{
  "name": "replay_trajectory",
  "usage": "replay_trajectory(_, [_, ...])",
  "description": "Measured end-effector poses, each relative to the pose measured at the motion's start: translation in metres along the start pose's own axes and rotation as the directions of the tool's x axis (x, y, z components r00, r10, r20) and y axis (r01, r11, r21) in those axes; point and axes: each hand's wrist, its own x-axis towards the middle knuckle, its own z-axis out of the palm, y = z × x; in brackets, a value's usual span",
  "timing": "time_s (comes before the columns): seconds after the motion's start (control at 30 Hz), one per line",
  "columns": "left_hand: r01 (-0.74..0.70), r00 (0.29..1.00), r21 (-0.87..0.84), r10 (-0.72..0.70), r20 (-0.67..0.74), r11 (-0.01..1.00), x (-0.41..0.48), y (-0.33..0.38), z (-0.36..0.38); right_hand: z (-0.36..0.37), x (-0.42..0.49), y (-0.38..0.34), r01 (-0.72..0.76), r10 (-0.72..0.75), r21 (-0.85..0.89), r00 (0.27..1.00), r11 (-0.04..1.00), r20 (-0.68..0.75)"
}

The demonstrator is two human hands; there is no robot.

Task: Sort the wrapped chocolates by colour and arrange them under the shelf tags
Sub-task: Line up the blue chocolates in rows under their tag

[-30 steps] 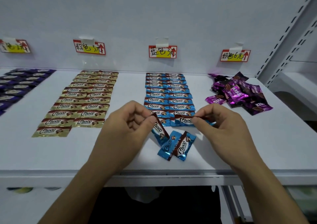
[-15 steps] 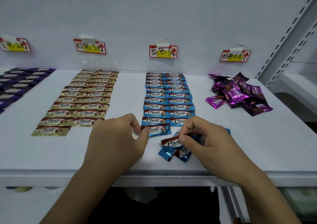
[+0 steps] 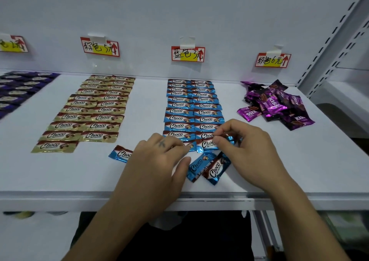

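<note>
Two columns of blue chocolates [image 3: 191, 109] lie under the blue tag [image 3: 187, 54]. My right hand [image 3: 247, 151] pinches the right end of a blue chocolate [image 3: 206, 144] lying at the near end of the right column. My left hand [image 3: 159, 161] rests palm down with its fingertips on a blue chocolate [image 3: 191, 146] at the near end of the left column. Another blue chocolate [image 3: 120, 154] sticks out from under that hand's left side. Two loose blue chocolates [image 3: 208, 169] lie between my hands.
Gold chocolates [image 3: 89, 113] lie in two columns under the second tag [image 3: 99, 47]. Dark purple ones [image 3: 18, 89] are at the far left. A heap of pink-purple chocolates [image 3: 275, 105] sits under the right tag [image 3: 272, 60]. The shelf's front edge [image 3: 60, 198] is close.
Both hands moved away from me to the near ends of the blue columns and laid their chocolates flat there. A blue chocolate now shows left of my left hand.
</note>
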Motion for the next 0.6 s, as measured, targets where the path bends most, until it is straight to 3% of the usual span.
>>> replay_trajectory(0.13, [0.041,0.999,0.019,-0.041,0.003,0.999,-0.002,0.001,0.001,0.006,0.000,0.010,0.054,-0.067,-0.288,0.997,0.956,-0.035])
replay_trajectory(0.27, [0.072,0.997,0.042,-0.074,0.029,0.997,-0.003,0.002,0.001,0.006,-0.009,0.012,0.217,-0.312,-0.530,0.945,0.820,-0.095])
replay_trajectory(0.47, [0.082,0.993,0.105,-0.090,0.081,0.991,-0.003,0.003,0.000,0.014,-0.034,0.010,0.317,-0.366,-0.577,0.930,0.753,0.033])
replay_trajectory(0.6, [0.062,0.993,0.146,-0.076,0.090,0.987,-0.001,0.005,-0.002,0.017,-0.035,0.015,0.308,-0.347,-0.541,0.937,0.783,0.031])
